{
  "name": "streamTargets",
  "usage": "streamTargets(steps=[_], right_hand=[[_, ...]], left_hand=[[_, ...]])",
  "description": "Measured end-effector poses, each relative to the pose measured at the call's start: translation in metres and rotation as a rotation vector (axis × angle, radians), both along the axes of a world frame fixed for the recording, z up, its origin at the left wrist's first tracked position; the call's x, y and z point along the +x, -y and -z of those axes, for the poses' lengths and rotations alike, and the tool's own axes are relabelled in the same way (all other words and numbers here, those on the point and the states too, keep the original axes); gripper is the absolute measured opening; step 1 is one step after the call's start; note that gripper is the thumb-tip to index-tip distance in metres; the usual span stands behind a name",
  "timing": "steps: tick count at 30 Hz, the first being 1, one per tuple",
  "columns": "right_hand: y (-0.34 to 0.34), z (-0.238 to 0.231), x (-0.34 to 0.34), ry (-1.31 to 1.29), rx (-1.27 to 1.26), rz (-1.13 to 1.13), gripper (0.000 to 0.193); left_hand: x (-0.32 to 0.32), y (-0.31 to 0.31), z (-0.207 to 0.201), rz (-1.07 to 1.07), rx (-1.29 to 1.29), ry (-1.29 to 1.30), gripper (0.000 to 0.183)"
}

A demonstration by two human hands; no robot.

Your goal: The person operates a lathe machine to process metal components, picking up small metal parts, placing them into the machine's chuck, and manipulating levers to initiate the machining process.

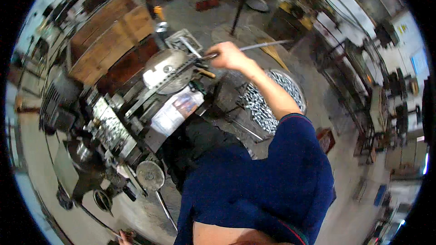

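My right hand (227, 56) reaches forward with its fingers closed round the dark end of a metal tool whose kind I cannot make out. It is just right of a round metal plate (181, 81) on the machine. A long flat metal bar (152, 91) slants across that plate toward the hand. Below the plate lies a printed sheet (177, 111). At the lower left edge, my left hand (123, 238) shows only in part, its fingers closed at the end of a long thin rod (97, 221) that leads to the machine.
A round container (303, 102) of small shiny metal parts (261, 106) stands under my right forearm. Wooden boards (113, 41) rise at the far left. A round disc on a stem (150, 175) is near my left side. Benches with machinery (354, 72) line the right.
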State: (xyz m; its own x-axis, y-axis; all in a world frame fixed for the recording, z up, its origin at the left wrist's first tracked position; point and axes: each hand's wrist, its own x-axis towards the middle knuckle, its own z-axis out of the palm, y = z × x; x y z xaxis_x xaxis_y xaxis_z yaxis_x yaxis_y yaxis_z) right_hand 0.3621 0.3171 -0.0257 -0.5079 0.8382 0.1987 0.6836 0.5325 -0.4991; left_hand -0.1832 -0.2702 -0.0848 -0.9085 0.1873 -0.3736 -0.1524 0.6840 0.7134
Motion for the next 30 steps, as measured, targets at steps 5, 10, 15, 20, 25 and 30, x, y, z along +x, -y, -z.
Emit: streamTargets(steps=[5,10,15,20,25,30], right_hand=[[0.004,0.129,0.216,0.491,-0.111,0.607,0.025],[0.048,0.175,0.205,0.446,-0.374,0.644,0.031],[0.031,0.229,0.185,0.558,-0.443,0.636,0.035],[0.022,0.239,0.177,0.579,-0.346,0.674,0.028],[0.047,0.180,0.153,0.166,0.075,0.366,0.025],[0.086,0.050,-0.015,-0.248,0.021,-0.241,0.041]], left_hand=[[-0.014,-0.018,0.022,0.016,0.046,-0.022,0.046],[-0.017,-0.019,0.033,0.001,0.050,-0.012,0.039],[-0.032,0.001,0.041,0.015,0.114,0.004,0.033],[-0.038,0.025,0.046,0.101,0.374,-0.005,0.029],[-0.003,0.010,0.001,0.457,-0.787,-0.861,0.042],[0.082,-0.143,-0.109,0.504,0.192,-0.575,0.038]])
